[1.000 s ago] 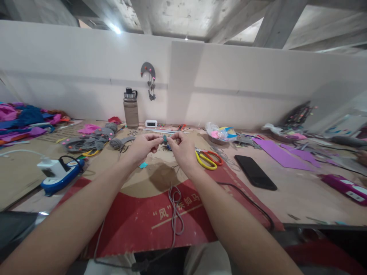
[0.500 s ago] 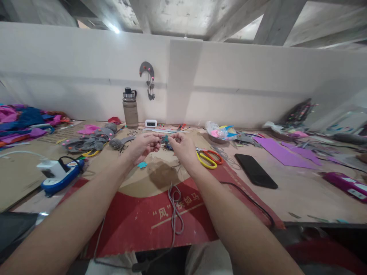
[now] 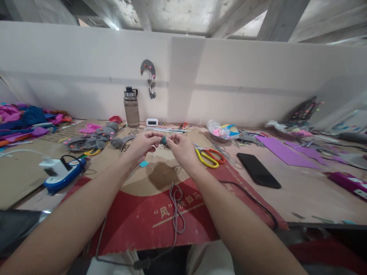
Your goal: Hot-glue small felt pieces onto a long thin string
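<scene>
Out over the cardboard, a small teal felt piece (image 3: 163, 140) is pinched between the fingertips of both hands. My left hand (image 3: 145, 146) grips it from the left, fingers curled in. From the other side my right hand (image 3: 180, 149) closes thumb and fingers on it, hiding part of it. A turquoise flower-shaped felt cutout (image 3: 143, 164) lies on the cardboard below my left hand. Scissors with yellow and orange handles (image 3: 208, 159) rest just right of my right hand. A loop of grey cord (image 3: 177, 206) lies on the red part of the cardboard (image 3: 129, 225).
A phone (image 3: 258, 170) and purple felt (image 3: 286, 152) lie to the right. At the back stand a bottle (image 3: 131, 109), a small white clock (image 3: 151, 122) and a bowl (image 3: 220, 138) of scraps. Left are grey felt pieces (image 3: 99, 139) and a blue power strip (image 3: 64, 178).
The teal piece has turned or sunk between the fingertips, and less of it shows. My hands have stayed almost in place; the whole view has shifted slightly.
</scene>
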`<action>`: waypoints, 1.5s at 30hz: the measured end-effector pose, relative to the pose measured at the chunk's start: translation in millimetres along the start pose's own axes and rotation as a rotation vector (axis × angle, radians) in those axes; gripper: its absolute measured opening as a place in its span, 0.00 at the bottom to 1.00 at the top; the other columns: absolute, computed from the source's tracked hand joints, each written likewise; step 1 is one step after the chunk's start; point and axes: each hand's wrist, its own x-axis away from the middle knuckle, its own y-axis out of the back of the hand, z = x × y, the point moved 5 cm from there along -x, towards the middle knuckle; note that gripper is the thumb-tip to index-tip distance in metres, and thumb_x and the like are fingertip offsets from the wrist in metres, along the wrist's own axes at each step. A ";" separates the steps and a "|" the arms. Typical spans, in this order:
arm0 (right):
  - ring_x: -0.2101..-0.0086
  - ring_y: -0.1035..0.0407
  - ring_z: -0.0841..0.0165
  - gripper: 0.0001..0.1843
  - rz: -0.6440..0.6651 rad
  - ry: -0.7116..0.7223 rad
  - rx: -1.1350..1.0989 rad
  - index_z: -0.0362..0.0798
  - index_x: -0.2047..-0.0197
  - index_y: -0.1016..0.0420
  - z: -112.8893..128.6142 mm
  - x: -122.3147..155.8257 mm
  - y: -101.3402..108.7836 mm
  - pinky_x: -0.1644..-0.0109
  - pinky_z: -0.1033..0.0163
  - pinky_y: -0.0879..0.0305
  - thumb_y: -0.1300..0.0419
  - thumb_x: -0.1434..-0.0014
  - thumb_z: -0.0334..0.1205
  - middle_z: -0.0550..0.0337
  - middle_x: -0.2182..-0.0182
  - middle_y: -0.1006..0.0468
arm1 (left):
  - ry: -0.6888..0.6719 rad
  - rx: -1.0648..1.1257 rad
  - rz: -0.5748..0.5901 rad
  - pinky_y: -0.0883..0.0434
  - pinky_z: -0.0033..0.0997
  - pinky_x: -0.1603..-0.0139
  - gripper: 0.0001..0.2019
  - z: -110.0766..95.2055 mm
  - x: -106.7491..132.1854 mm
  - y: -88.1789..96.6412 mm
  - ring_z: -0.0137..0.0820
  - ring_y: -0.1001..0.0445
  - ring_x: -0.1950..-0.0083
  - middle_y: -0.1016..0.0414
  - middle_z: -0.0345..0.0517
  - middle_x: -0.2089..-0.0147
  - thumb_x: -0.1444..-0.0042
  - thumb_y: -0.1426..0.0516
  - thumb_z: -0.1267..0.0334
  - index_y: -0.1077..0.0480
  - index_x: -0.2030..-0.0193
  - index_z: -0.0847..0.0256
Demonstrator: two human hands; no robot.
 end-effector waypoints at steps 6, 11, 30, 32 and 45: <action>0.76 0.38 0.73 0.14 0.019 -0.010 -0.014 0.46 0.70 0.29 4.2 1.3 0.1 0.73 0.68 0.46 0.46 0.46 0.49 0.63 0.78 0.29 | -0.025 -0.087 -0.056 0.44 0.21 0.78 0.12 0.3 -1.7 4.6 0.21 0.39 0.76 0.33 0.40 0.72 0.60 0.38 0.64 0.27 0.65 0.62; 0.76 0.38 0.73 0.14 0.025 -0.008 -0.001 0.46 0.69 0.29 3.8 1.2 -0.6 0.73 0.68 0.47 0.46 0.46 0.48 0.62 0.78 0.29 | -0.054 -0.095 -0.039 0.43 0.22 0.76 0.15 -1.8 -0.7 5.0 0.23 0.35 0.73 0.29 0.43 0.67 0.60 0.37 0.63 0.27 0.62 0.62; 0.78 0.40 0.75 0.13 0.012 -0.170 -0.195 0.45 0.73 0.29 -4.9 -2.3 1.7 0.72 0.69 0.44 0.44 0.52 0.47 0.65 0.79 0.30 | 0.141 0.234 0.108 0.40 0.24 0.76 0.11 0.3 0.3 -4.4 0.23 0.36 0.75 0.30 0.44 0.72 0.58 0.39 0.61 0.27 0.68 0.66; 0.79 0.41 0.75 0.12 0.014 -0.184 -0.211 0.46 0.74 0.30 -6.3 -3.3 1.9 0.73 0.69 0.44 0.44 0.53 0.47 0.66 0.80 0.32 | 0.147 0.253 0.109 0.39 0.24 0.76 0.10 0.9 -0.1 -4.6 0.23 0.36 0.75 0.29 0.45 0.72 0.57 0.40 0.61 0.27 0.70 0.66; 0.78 0.42 0.75 0.13 0.035 -0.173 -0.195 0.45 0.72 0.29 -7.1 -1.2 -4.7 0.74 0.69 0.47 0.43 0.53 0.48 0.65 0.79 0.31 | 0.081 0.113 0.051 0.41 0.22 0.80 0.08 5.0 -0.1 -4.1 0.21 0.38 0.79 0.33 0.42 0.78 0.60 0.38 0.67 0.29 0.71 0.66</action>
